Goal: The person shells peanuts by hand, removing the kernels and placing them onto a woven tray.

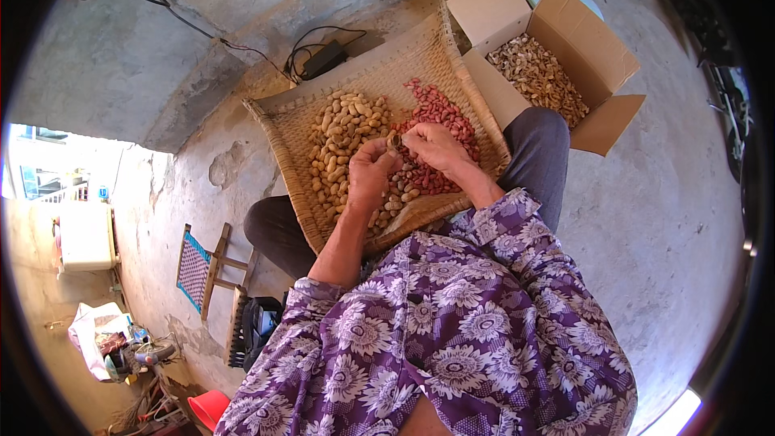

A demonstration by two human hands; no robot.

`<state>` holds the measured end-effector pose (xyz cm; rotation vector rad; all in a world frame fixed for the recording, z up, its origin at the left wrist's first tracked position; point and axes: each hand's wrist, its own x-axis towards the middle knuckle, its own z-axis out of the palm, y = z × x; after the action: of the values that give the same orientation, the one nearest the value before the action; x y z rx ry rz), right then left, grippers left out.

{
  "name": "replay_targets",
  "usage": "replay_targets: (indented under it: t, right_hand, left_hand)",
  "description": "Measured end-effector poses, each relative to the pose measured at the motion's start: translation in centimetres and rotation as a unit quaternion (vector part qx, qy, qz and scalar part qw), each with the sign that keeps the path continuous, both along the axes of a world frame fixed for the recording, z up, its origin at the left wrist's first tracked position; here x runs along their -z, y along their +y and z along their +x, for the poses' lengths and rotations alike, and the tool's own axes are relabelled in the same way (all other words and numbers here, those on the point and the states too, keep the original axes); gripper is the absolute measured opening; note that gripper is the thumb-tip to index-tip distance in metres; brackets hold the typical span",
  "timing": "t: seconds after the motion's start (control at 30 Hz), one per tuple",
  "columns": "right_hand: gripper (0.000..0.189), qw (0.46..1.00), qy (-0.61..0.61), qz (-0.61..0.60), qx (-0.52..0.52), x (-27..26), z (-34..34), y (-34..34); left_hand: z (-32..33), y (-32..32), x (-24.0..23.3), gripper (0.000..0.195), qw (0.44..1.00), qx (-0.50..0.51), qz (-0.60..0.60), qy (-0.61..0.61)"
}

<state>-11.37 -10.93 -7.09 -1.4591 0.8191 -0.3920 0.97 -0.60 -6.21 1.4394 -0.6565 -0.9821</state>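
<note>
A woven basket tray (284, 133) rests across the person's lap. Unshelled peanuts (342, 127) fill its left part, and red-skinned peanut kernels (445, 115) lie on the right. Over the middle of the tray, my left hand (370, 169) holds a peanut shell (394, 140) between thumb and fingers. My right hand (437, 146) is close against it, its fingertips pinched at the shell's right side; whether they grip a piece of it is too small to tell. More peanuts and kernels lie below the hands, partly covered by them.
An opened cardboard box (605, 66) with broken peanut shells (539, 75) stands beyond the right knee. A black power adapter (325, 59) with cables lies behind the tray. At left are a folding stool with a woven seat (195, 269) and a red plastic container (209, 409).
</note>
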Motion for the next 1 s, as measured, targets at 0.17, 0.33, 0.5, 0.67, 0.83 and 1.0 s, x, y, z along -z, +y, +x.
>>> replay_targets:
  t: [0.17, 0.33, 0.5, 0.67, 0.83, 1.0]
  right_hand:
    - [0.046, 0.997, -0.031, -0.070, -0.033, 0.7, -0.3, -0.1]
    - [0.046, 0.997, -0.004, -0.062, -0.052, -0.1, -0.4, 0.0]
    - [0.039, 0.989, 0.069, -0.116, -0.061, -1.9, -0.2, 0.3]
    - [0.027, 0.996, 0.016, -0.071, -0.049, -1.5, -0.4, 0.4]
    - [0.019, 0.980, -0.129, 0.144, -0.044, -0.8, -0.9, 0.2]
    - [0.017, 0.934, -0.227, 0.275, -0.026, -0.8, -0.8, -0.3]
  left_hand:
    - [-0.9, -0.3, -1.3, 0.011, 0.993, 0.046, 0.043, 0.102]
    - [-0.7, -0.2, -0.8, 0.011, 0.991, 0.099, 0.050, 0.080]
    - [-0.3, -0.1, -0.7, 0.008, 0.991, 0.085, 0.058, 0.085]
    - [-0.4, -0.1, -1.1, 0.001, 0.986, 0.084, 0.048, 0.135]
    - [-0.6, -0.1, -2.2, 0.003, 0.955, 0.117, -0.013, 0.274]
    - [-0.7, -0.2, -2.0, 0.006, 0.931, 0.144, -0.067, 0.328]
